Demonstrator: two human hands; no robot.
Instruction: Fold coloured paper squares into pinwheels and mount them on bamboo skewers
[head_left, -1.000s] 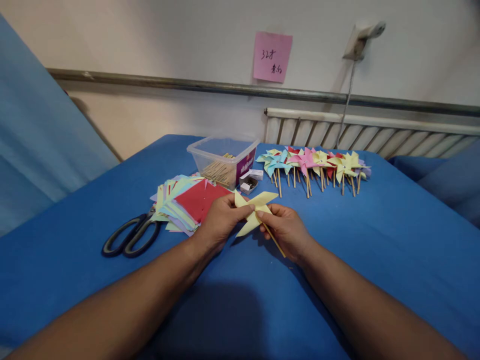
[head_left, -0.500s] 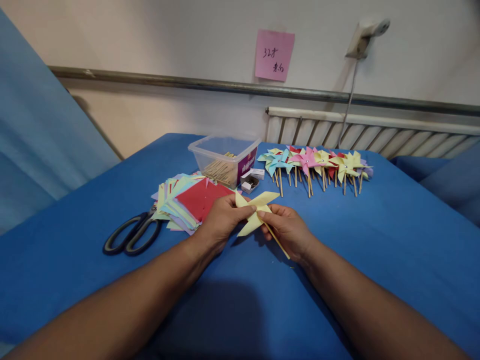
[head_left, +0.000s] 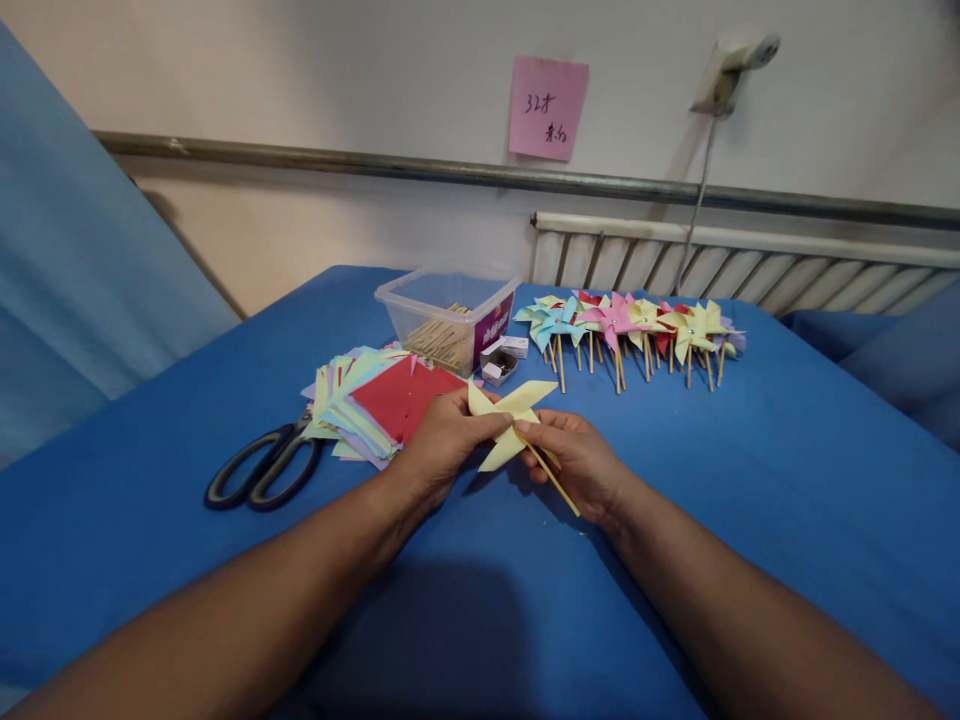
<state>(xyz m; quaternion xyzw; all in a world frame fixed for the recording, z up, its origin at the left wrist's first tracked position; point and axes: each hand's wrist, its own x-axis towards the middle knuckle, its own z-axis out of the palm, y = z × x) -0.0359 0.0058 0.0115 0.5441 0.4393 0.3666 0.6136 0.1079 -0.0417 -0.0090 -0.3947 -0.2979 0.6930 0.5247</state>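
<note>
A pale yellow paper pinwheel (head_left: 531, 396) is held between both hands above the blue-covered table (head_left: 697, 480). My left hand (head_left: 444, 440) is closed on its left side, the thumb pressed near the centre. On the other side, my right hand (head_left: 574, 455) pinches the pinwheel near its middle with the thumb, its fingers partly hidden behind the paper. The thin wooden stick (head_left: 559, 485) slants down to the right from the centre, in front of my right palm. What lies under the thumb tips is hidden.
Left of my hands lie stacked coloured paper squares (head_left: 409, 392) and black-handled scissors (head_left: 264, 468). Behind stand a clear plastic tub (head_left: 420, 300) with sticks and a small open box (head_left: 500, 366). Several finished pinwheels (head_left: 619, 318) lie at the back right, before a radiator (head_left: 600, 260).
The pinwheel has turned very slightly between my fingers, and a blade shows more by my right thumb. Both hands keep their hold almost unmoved.
</note>
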